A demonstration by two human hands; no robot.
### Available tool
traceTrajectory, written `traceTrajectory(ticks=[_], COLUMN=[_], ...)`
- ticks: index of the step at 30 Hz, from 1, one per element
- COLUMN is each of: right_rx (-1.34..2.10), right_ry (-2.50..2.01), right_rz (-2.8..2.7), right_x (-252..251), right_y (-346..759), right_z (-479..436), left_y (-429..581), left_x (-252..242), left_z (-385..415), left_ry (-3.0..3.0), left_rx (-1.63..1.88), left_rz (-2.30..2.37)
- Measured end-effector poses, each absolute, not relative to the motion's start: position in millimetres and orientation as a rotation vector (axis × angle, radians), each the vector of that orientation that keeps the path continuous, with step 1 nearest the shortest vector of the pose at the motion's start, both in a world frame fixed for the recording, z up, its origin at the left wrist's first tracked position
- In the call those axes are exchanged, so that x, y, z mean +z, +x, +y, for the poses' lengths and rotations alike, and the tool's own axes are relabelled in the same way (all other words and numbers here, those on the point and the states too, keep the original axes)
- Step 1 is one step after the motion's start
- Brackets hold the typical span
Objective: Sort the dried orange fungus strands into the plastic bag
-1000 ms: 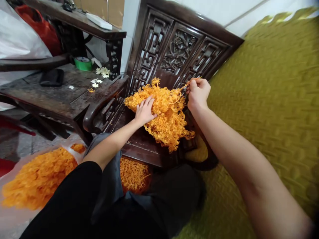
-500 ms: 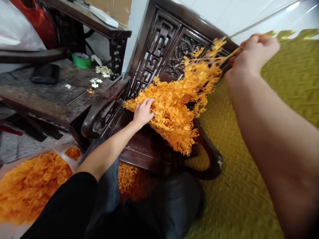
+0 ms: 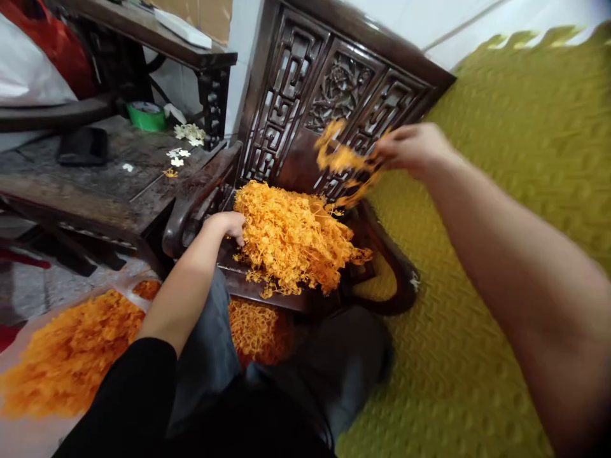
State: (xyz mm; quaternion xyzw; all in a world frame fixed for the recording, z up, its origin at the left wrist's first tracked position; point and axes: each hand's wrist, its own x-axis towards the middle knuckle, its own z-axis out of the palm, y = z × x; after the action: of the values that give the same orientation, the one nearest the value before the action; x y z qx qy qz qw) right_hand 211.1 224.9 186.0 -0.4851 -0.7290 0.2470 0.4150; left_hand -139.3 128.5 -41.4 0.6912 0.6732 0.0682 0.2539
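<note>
A heap of lacy orange plastic flower pieces [image 3: 296,235] lies on the seat of a dark carved wooden chair [image 3: 298,166]. At the heap's left edge is my left hand [image 3: 231,226], its fingers curled in against the orange pieces; the fingertips are partly hidden. My right hand [image 3: 413,147] is raised above and right of the heap, pinching a small orange sprig [image 3: 346,159]. That sprig hangs out to the left of the fingers and is blurred by motion.
More orange pieces [image 3: 81,350] fill a pale bag at lower left, and others [image 3: 260,327] sit below the seat. On the wooden table [image 3: 86,197] are green tape [image 3: 147,116], a black phone [image 3: 83,146] and white flower pieces [image 3: 191,132]. A yellow-green mat [image 3: 525,191] covers the right side.
My right hand has come down and left, now with a small sprig instead of the long bunch. The orange mass has settled on the seat. My left hand has shifted left to its edge.
</note>
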Motion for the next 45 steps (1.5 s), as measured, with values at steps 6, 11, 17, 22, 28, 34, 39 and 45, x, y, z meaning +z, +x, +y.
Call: traceTrajectory(ticks=[6,11,17,22,28,34,39,45], right_rx=[0.591,0.804,0.570,0.805,0.878,0.758,0.591,0.618], right_ry=[-1.336,-1.007,-0.741,-0.757,-0.855,-0.857,-0.943,-1.093], right_rz=[-1.531,-1.609,-1.869,-1.837,-1.781,-1.781,-1.839,-1.530], right_x=[106,90,84,59,26,34,29,2], right_y=[220,206,172,178,190,203,204,221], right_z=[198,157,109,93,92,88,92,111], left_y=[-156,-102,-10,-16,-35,-48,-49,-74], left_x=[-3,58,91,76,62,64,57,62], left_z=[103,64,79,91,86,88,93,102], left_ry=[1.917,2.151,2.336,1.972,1.650,1.834,1.901,1.814], left_rx=[0.188,0.779,1.059,1.329,1.454,1.499,1.479,1.669], left_rz=[2.073,2.150,1.286,1.138,1.168,1.456,1.644,1.716])
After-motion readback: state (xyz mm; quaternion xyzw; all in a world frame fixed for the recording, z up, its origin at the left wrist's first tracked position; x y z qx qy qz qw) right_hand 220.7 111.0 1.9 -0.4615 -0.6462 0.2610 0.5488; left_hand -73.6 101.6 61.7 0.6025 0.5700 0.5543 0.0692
